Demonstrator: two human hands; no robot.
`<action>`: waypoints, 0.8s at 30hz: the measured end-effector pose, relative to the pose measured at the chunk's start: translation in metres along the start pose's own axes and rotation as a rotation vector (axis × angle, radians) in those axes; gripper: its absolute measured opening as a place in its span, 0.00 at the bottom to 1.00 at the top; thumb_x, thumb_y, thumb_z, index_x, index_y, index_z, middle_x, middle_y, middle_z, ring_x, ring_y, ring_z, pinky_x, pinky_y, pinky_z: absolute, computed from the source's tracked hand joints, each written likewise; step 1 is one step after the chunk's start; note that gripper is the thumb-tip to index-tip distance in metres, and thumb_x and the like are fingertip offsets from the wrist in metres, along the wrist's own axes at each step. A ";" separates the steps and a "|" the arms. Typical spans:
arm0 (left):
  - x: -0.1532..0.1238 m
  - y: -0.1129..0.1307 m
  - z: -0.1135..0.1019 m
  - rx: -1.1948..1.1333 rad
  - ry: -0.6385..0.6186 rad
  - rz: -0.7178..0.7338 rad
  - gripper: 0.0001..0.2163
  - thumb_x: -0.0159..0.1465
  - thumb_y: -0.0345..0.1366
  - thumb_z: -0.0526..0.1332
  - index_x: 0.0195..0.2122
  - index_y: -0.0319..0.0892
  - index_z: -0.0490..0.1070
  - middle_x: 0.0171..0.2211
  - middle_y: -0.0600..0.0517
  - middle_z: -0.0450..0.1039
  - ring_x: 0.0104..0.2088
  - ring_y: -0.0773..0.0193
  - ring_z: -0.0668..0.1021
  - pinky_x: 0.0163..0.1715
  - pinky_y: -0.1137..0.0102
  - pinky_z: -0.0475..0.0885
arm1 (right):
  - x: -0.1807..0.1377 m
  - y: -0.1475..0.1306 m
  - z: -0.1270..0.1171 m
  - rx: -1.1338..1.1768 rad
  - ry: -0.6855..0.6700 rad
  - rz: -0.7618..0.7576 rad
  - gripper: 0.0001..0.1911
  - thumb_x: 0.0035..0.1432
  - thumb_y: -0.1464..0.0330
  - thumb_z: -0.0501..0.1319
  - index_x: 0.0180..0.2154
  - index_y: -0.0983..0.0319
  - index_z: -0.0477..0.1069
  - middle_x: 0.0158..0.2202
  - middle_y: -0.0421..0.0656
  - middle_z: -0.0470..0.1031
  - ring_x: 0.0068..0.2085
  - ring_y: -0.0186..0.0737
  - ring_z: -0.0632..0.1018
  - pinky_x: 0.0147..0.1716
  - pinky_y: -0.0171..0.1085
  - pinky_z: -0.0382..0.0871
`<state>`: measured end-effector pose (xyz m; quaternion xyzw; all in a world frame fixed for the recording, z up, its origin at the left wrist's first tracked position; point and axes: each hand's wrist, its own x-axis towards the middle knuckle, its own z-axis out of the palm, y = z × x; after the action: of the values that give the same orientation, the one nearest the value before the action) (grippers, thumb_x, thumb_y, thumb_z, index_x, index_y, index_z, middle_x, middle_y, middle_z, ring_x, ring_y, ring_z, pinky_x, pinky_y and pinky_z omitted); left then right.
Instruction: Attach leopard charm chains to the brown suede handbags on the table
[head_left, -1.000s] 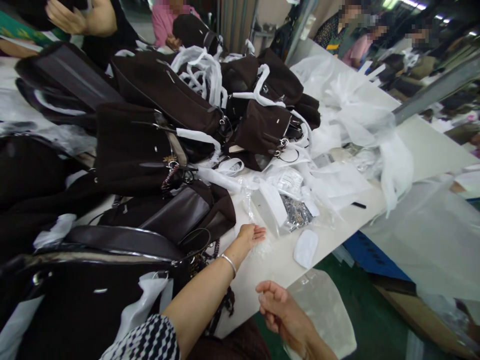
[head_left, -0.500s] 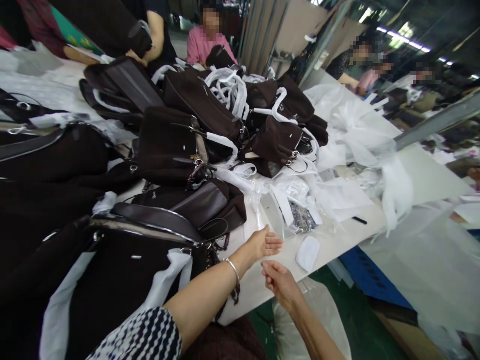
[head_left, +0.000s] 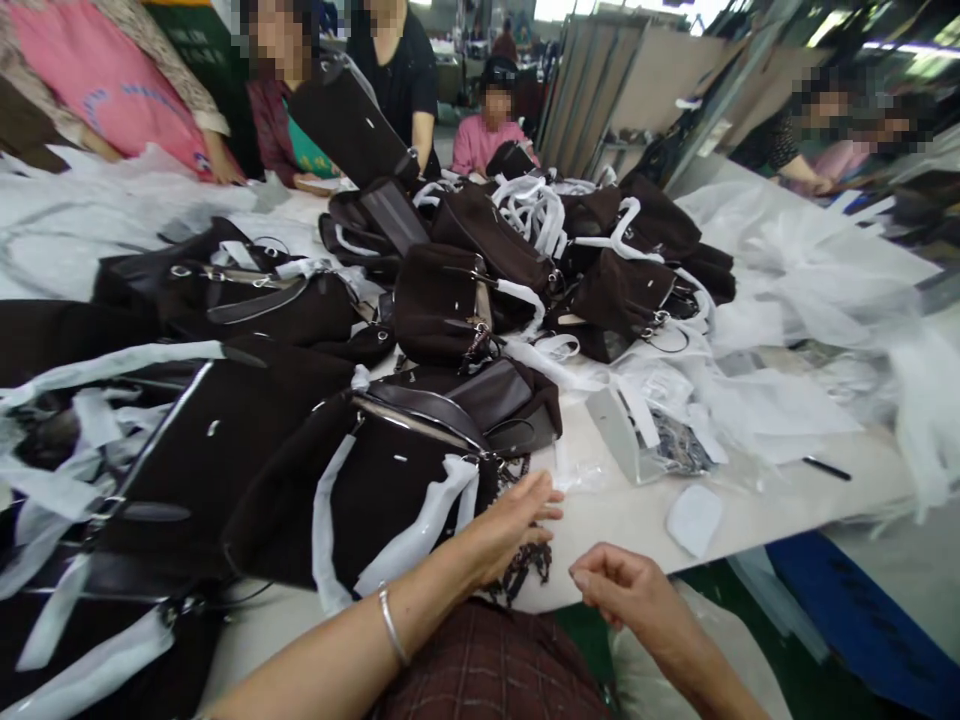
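My left hand [head_left: 517,520], a bracelet [head_left: 390,622] round its wrist, reaches over the right end of a dark brown handbag [head_left: 409,500]. Its fingers are stretched out and slightly apart. A dark braided chain [head_left: 534,565] hangs under and beside that hand; whether they touch I cannot tell. White wrapping [head_left: 420,535] covers the bag's handles. To the right, my right hand [head_left: 626,585] is above the table's front edge with thumb and forefinger pinched together. Anything between those fingertips is too small to make out. Nearest to it on the table lies a small white pad [head_left: 694,520].
Several more dark handbags [head_left: 442,300] are heaped across the white table [head_left: 795,500]. A clear packet [head_left: 652,430] and a black pen-like stick [head_left: 826,468] lie on the right. White plastic sheeting [head_left: 795,240] spreads behind them. Co-workers stand or sit along the far side.
The view has swung left, so the bags appear further right. My left hand has moved from the bare table to the bag's right end by the chain. My right hand stays pinched.
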<state>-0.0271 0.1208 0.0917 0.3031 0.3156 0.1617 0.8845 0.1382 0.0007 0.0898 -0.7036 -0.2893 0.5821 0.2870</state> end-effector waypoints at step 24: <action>-0.052 0.029 -0.060 1.241 0.260 0.394 0.12 0.69 0.42 0.53 0.40 0.44 0.74 0.40 0.49 0.78 0.43 0.58 0.77 0.47 0.64 0.68 | 0.027 -0.069 0.065 0.713 -0.053 -0.128 0.17 0.47 0.58 0.73 0.35 0.62 0.78 0.38 0.45 0.81 0.37 0.37 0.81 0.28 0.31 0.76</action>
<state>-0.1084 0.1444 0.0969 0.7864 0.3931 0.1439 0.4542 0.0734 0.0712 0.1135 -0.5244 -0.1189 0.6451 0.5429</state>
